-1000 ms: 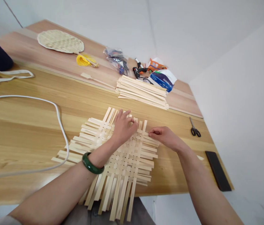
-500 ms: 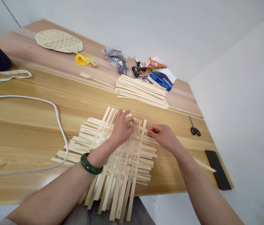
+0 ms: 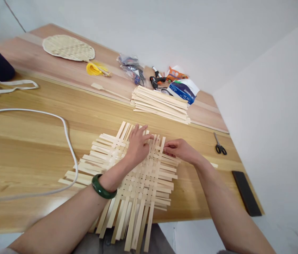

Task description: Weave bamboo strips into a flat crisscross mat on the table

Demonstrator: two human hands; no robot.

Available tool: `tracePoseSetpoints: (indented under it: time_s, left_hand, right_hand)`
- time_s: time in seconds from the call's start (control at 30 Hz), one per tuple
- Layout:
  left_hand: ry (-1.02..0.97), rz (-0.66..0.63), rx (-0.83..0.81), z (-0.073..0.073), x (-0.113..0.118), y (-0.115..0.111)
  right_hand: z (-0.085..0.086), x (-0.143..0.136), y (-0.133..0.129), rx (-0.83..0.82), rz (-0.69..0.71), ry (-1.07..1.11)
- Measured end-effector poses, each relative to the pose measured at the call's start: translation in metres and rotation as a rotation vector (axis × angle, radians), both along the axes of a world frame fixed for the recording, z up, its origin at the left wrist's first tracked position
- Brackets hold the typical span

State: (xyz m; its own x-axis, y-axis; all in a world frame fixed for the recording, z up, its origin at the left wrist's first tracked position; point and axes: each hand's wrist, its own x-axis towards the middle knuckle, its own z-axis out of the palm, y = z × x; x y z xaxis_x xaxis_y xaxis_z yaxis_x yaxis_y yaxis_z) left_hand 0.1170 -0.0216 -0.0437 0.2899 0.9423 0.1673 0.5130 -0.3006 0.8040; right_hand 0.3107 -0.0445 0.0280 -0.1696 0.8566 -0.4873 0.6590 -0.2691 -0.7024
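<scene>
A mat of pale wooden strips (image 3: pixel 135 178), woven crosswise with loose ends on all sides, lies at the table's front edge. My left hand (image 3: pixel 138 144) rests on its upper part, fingers spread over the strips, a green bangle on the wrist. At the mat's upper right corner my right hand (image 3: pixel 178 150) has its thumb and fingers pinched on a thin wooden strip (image 3: pixel 214 165). That strip's outer end shows beyond my right forearm; the arm hides its middle. Its inner end runs in among the upright strips.
Behind the mat lies a stack of loose strips (image 3: pixel 161 104). Farther back are a woven fan (image 3: pixel 68 47), yellow cord (image 3: pixel 94 68), a glue gun (image 3: pixel 157 81) and a blue packet (image 3: pixel 182 91). Scissors (image 3: pixel 219 144) and a black bar (image 3: pixel 246 193) lie right. A white cable (image 3: pixel 68 137) crosses the left.
The strip's outer end has moved left, so less of it shows past my right forearm. My right hand has shifted slightly left. My left hand stays on the mat.
</scene>
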Motion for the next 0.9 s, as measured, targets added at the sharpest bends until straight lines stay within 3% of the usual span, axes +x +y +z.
tracePoseSetpoints:
  time_s: [0.27,0.47,0.73,0.9]
  left_hand:
    - [0.044,-0.01,-0.003,0.002,0.001,-0.002]
    - [0.01,0.012,0.008,0.001,0.0,0.0]
    - [-0.093,0.029,-0.047,0.001,-0.004,0.0]
    - [-0.061,-0.016,-0.063,0.002,-0.006,0.0]
  right_hand:
    - [0.0,0.017,-0.007,-0.016,-0.053,-0.025]
    - [-0.002,0.008,-0.006,0.049,-0.053,-0.035]
    - [-0.012,0.016,-0.004,-0.008,-0.072,0.056]
    - [-0.014,0.017,-0.003,0.069,-0.053,0.056]
